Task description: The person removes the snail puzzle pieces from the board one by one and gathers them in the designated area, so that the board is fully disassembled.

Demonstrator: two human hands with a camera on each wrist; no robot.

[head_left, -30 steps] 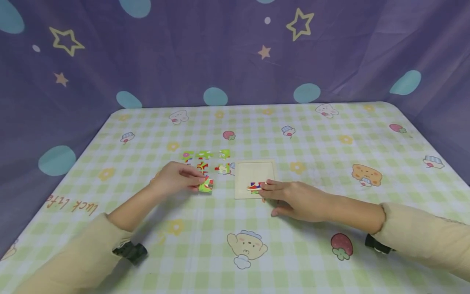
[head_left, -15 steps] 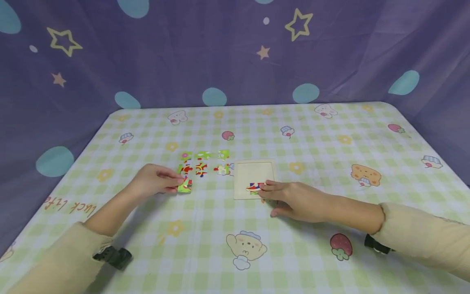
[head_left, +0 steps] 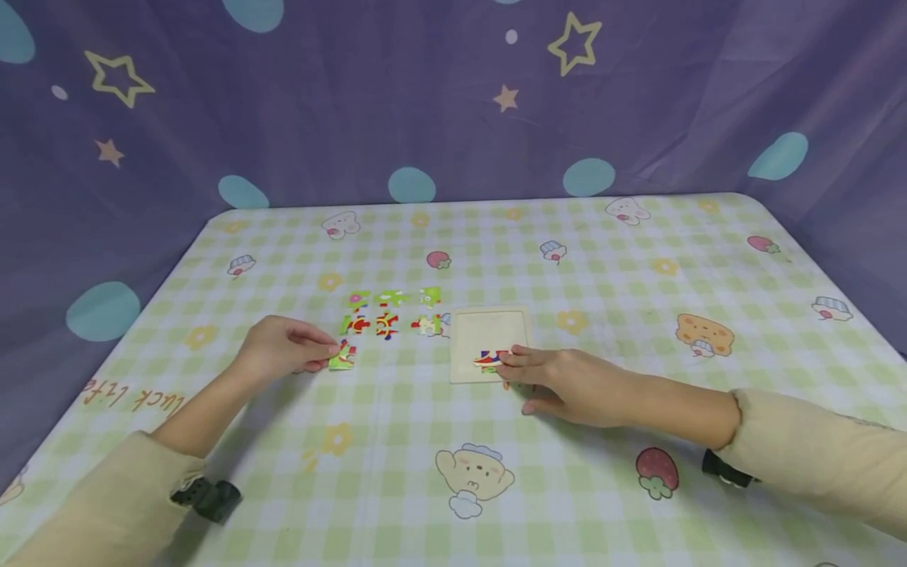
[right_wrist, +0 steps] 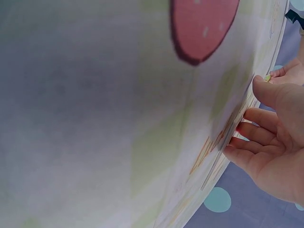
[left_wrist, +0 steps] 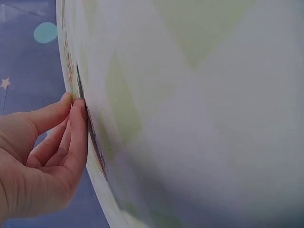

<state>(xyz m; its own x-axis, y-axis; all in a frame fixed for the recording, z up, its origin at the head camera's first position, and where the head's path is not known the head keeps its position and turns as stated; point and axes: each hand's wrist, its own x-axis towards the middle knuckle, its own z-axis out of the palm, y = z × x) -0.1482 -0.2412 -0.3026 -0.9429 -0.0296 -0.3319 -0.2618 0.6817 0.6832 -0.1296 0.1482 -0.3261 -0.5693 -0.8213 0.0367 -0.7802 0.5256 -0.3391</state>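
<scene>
My left hand point(head_left: 278, 348) pinches a green and red jigsaw puzzle piece point(head_left: 343, 358) between thumb and fingers, low over the cloth at the left. Seen edge-on in the left wrist view, that piece is a thin sliver by the fingertips. Just beyond it lie loose puzzle pieces in two rows, among them a red one point(head_left: 386, 324) and a green corner one point(head_left: 429, 297). With fingers extended, my right hand point(head_left: 577, 386) rests on the lower right of the square wooden puzzle tray point(head_left: 489, 327). A blue, red and white piece point(head_left: 490, 360) shows there, partly covered by its fingertips.
A checked tablecloth point(head_left: 397, 488) with printed cartoons covers the table. A purple curtain point(head_left: 453, 110) hangs behind the far edge. Dark wrist cameras are strapped under both sleeves, close above the cloth.
The left hand has carried its puzzle piece leftward, away from the tray, uncovering red pieces in the second row. My right hand has stayed on the tray.
</scene>
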